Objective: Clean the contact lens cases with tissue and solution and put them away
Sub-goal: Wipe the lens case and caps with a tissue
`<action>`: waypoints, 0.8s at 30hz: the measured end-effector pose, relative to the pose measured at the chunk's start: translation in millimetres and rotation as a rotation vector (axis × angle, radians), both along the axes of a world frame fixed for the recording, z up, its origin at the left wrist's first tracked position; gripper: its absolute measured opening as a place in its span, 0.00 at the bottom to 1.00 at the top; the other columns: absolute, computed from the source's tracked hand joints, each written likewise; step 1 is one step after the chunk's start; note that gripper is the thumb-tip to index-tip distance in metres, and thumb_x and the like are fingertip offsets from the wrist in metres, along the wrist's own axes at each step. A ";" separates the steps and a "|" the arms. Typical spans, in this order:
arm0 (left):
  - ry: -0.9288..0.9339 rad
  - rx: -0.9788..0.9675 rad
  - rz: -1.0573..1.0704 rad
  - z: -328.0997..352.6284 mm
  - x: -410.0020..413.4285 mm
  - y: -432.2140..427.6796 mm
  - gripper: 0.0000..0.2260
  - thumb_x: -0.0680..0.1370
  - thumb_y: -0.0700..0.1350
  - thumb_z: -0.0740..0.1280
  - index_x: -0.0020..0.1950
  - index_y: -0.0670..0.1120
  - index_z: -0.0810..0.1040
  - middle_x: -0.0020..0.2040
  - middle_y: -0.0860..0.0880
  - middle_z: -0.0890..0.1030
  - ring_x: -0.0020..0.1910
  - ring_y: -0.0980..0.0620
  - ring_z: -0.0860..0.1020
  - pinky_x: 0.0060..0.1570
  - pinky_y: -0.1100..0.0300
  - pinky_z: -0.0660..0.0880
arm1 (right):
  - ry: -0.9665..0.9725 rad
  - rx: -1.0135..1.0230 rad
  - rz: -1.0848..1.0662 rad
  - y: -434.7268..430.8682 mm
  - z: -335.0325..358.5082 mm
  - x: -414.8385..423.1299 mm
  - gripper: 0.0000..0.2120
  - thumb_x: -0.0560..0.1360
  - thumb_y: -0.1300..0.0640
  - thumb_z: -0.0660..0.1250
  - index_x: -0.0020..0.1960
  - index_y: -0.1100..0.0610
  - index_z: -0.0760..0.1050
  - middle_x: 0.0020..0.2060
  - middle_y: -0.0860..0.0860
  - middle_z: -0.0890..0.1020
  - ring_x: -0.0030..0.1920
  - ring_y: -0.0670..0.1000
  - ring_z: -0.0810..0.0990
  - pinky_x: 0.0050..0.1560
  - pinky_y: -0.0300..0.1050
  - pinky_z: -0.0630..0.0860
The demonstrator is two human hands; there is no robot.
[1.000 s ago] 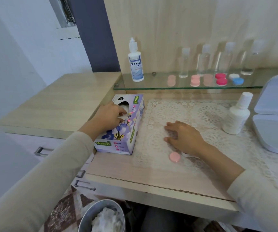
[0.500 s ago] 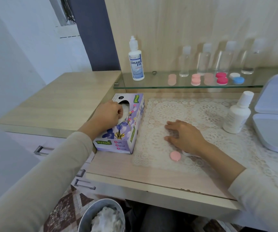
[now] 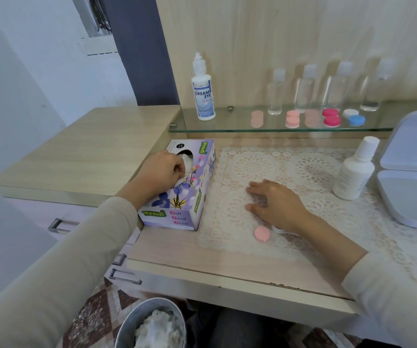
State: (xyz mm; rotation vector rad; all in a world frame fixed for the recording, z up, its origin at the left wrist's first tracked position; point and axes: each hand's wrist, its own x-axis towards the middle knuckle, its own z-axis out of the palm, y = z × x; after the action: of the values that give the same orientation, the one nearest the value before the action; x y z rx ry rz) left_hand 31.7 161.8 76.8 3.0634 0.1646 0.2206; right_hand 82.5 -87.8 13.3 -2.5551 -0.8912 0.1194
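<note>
Near the front edge of the lace mat [image 3: 252,167] lies a pink lens-case cap [image 3: 262,233], just beside the right hand [image 3: 275,205], whose fingers rest relaxed and flat on the mat. Left of the mat, the left hand [image 3: 161,172] has its fingers pinching a tissue [image 3: 188,163] at the opening of the tissue box [image 3: 190,197]. Beyond the mat, more lens cases [image 3: 292,119] sit on the glass shelf [image 3: 227,125].

- A white lace mat [image 3: 290,167] covers the middle of the counter [image 3: 202,259].
- A glass shelf [image 3: 240,126] runs along the wall at 12 o'clock; four clear bottles [image 3: 306,89] stand upright in a row on it.
- A white hinged box [image 3: 413,197] lies open at 3 o'clock.
- A lower wooden cabinet [image 3: 89,151] sits at 9 o'clock, with metal drawer handles [image 3: 62,226] below it.
- A metal bin [image 3: 124,330] at 6 o'clock holds crumpled white paper.
- A dark wall panel [image 3: 139,46] rises at 11 o'clock.
</note>
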 end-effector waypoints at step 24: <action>-0.240 -0.339 -0.318 51.8 -22.4 -100.2 0.01 0.75 0.38 0.66 0.45 0.42 0.76 0.40 0.47 0.79 0.39 0.53 0.74 0.39 0.71 0.67 | 0.038 0.727 -0.071 -25.2 66.8 -33.0 0.31 0.64 0.43 0.73 0.66 0.45 0.69 0.62 0.42 0.74 0.62 0.42 0.71 0.62 0.39 0.66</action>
State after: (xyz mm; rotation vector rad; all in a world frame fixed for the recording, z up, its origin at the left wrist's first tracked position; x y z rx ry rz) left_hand 9.2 61.6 128.6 2.6491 -0.2685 0.4805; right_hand 49.4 -113.0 80.1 -1.8917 -0.6657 -0.1531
